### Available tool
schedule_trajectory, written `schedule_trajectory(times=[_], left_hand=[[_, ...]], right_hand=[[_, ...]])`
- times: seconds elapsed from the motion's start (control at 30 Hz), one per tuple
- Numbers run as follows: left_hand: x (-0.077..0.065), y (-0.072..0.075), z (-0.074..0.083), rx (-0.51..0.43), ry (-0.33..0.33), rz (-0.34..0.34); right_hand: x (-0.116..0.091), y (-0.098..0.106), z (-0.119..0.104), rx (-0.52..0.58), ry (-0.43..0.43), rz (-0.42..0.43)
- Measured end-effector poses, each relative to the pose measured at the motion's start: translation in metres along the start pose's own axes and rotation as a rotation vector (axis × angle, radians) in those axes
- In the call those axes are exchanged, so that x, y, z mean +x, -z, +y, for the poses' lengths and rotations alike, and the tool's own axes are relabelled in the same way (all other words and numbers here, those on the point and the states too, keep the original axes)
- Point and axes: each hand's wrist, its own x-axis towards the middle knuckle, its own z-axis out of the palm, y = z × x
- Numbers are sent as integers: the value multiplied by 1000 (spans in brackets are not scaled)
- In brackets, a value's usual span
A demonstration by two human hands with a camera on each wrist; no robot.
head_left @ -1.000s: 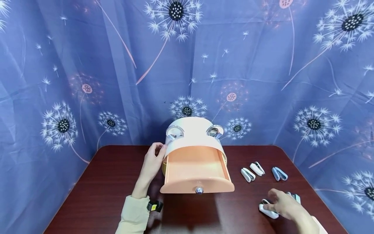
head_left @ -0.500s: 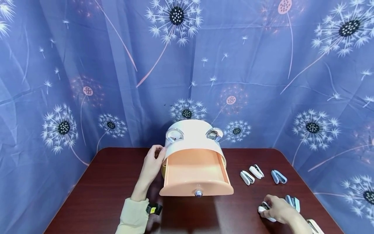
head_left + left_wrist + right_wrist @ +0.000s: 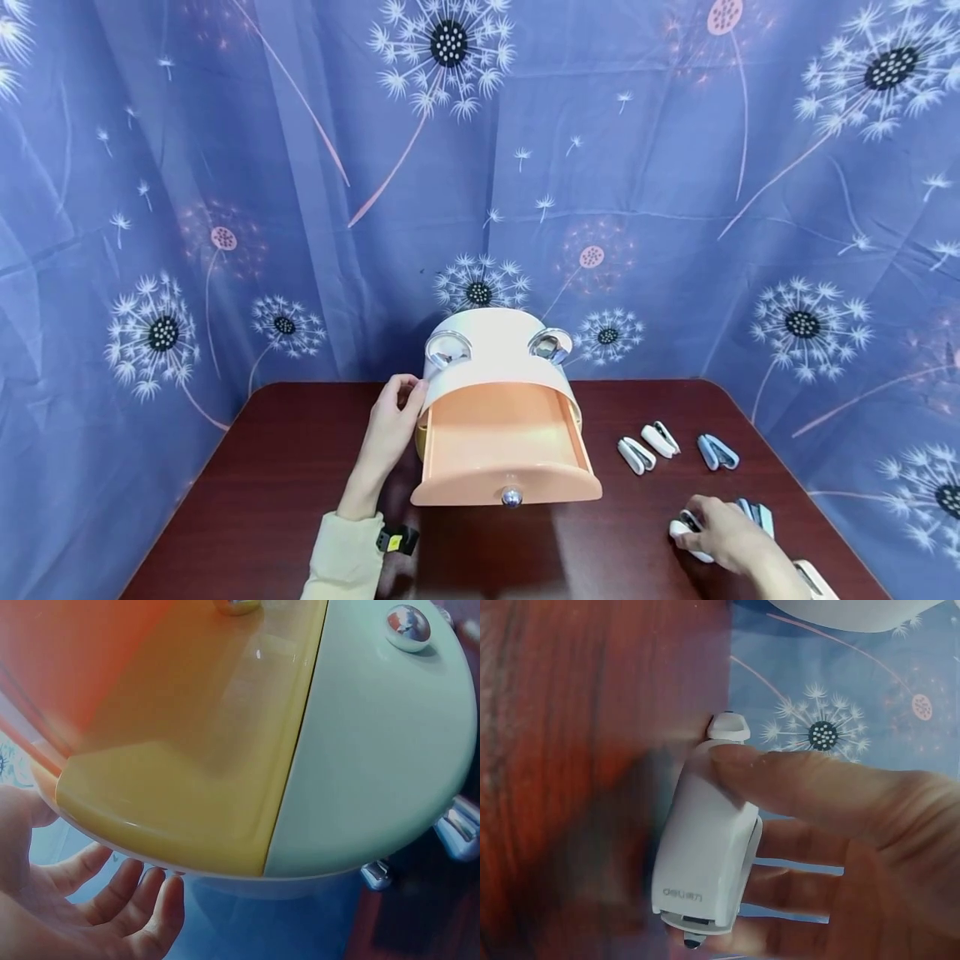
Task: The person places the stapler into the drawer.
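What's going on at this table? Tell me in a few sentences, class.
A person's right hand grips a white stapler at the right side of the table. The left hand touches the side of a white-topped cabinet, whose peach top drawer stands open. A blue stapler and several others lie nearby on the table.

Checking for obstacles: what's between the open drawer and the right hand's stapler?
The head view shows only bare tabletop between the drawer and held stapler.
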Motion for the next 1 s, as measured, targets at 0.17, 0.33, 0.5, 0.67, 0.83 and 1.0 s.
schedule_trajectory(times=[0.17,0.33,0.5,0.67,0.83,1.0], left_hand=[[0,1,2,10,-4,12],[-2,1,2,13,18,2],[-3,0,0,7,19,2],[-1,0,-1,6,20,6],[-1,-1,-1,14,5,7],[-1,-1,-1,-1,20,9]], right_hand=[[-3,9,-8,19,14,23],[-11,24,-20,1,36,70],[-17,44,-33,-33,16,81],[-16,67,-50,-70,71,123],[-14,84,-71,-99,174,206],[-11,97,-97,-123,310,314]])
